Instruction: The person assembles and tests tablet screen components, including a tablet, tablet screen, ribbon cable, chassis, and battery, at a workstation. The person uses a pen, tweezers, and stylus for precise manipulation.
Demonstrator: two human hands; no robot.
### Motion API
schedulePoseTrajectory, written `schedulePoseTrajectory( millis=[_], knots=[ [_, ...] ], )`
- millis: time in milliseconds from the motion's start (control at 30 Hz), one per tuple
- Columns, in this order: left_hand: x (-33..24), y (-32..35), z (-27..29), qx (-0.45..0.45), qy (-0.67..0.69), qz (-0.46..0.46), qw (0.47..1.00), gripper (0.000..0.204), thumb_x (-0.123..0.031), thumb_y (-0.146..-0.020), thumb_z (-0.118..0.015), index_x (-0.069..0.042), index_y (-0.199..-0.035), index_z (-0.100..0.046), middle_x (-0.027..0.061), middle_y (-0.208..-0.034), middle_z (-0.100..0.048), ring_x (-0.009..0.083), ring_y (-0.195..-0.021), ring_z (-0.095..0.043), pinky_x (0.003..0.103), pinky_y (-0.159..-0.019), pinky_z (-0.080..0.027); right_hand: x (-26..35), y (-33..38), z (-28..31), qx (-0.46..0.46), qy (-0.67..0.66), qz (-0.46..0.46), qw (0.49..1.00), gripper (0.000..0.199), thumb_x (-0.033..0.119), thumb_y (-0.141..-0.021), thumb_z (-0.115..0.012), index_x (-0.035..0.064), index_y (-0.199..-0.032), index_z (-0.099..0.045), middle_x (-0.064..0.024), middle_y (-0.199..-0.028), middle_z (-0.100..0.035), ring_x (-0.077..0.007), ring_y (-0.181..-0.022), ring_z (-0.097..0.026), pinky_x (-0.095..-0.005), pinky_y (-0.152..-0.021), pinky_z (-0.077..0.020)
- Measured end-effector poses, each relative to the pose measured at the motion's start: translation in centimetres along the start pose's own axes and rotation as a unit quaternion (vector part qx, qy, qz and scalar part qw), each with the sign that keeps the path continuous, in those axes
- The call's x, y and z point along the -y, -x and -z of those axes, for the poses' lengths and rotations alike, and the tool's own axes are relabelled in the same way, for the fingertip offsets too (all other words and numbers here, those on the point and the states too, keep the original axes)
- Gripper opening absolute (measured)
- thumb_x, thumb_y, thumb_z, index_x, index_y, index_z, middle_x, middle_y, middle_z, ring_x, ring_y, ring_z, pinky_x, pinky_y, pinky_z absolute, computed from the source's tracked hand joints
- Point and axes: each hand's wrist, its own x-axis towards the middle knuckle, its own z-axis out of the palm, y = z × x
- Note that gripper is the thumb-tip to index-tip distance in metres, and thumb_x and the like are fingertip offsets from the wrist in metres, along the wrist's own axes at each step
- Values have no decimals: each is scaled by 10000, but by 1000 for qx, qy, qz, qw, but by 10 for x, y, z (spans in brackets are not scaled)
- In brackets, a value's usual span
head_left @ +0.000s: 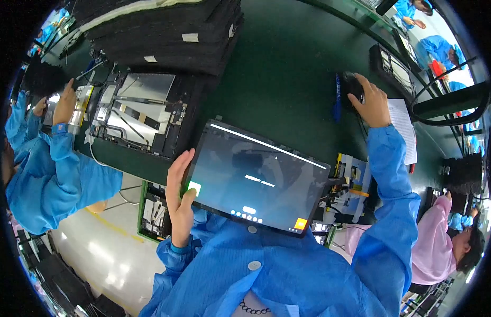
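Note:
A lit display panel [261, 179] with thin black edges lies tilted in front of my chest. My left hand [179, 198] grips its left edge, the thumb over a white square sticker [194, 188] on the front. An orange square [301, 224] shows at the panel's lower right corner. Farther off to the right, my right hand [373, 103] is curved over a black computer mouse [353, 87] on the green table. Just left of the mouse is a slim blue object [337, 98], its kind unclear. A board with yellow tape [351, 187] lies right of the panel.
An opened device housing [137, 113] lies at the left, before a tall stack of black trays [163, 39]. Printed paper [402, 129] lies right of my right forearm. A black tray with a device [392, 68] stands at the far right. Co-workers [55, 164] sit on both sides.

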Motion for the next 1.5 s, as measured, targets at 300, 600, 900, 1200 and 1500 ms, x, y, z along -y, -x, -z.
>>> schedulePoseTrajectory(
  millis=[300, 600, 900, 1200, 1500],
  knots=[
    [4, -2, 1, -4, -30, -20, 999, 624, -20, -663, -362, 52, -1276, -449, 181, -1320, -450, 270, -1252, -408, 350, -1084, -264, -1, 1, -2, 6, -149, -48, 988, 496, 250, -762, -673, 162, -1220, -504, -173, -1060, -608, -353, -984, -585, -421, -821, -473],
    [3, -1, -3, -17, -21, -19, 999, 598, -27, -672, -341, 83, -1253, -438, 200, -1321, -444, 274, -1246, -410, 355, -1083, -267, -4, -5, -5, 17, -248, -7, 969, 490, 196, -746, -681, 138, -1200, -505, -180, -1074, -606, -364, -972, -590, -412, -847, -469],
    [3, 0, -1, -2, -25, -16, 1000, 614, -28, -671, -349, 65, -1273, -424, 189, -1322, -446, 272, -1261, -394, 354, -1090, -256, -11, -8, -10, -4, -170, 7, 985, 498, 236, -776, -670, 110, -1225, -493, -185, -1109, -595, -367, -1003, -580, -413, -872, -456],
    [-4, 9, 7, -46, -85, -112, 989, 564, -18, -693, -432, 45, -1252, -458, 214, -1308, -463, 298, -1243, -429, 410, -1044, -325, 58, 113, 102, 83, -230, 78, 967, 115, 107, -722, -690, 43, -713, -595, -95, -673, -587, -243, -597, -587, -342, -541, -457],
    [-67, -16, -139, 336, -378, -218, 835, 1124, -423, -568, -774, 63, -1399, -194, 222, -1445, -258, 316, -1360, -244, 491, -1125, -100, 110, 194, 76, 77, -110, 149, 980, 236, 259, -716, -675, 105, -722, -496, -18, -661, -448, -144, -560, -542, -285, -475, -418]
  ],
)
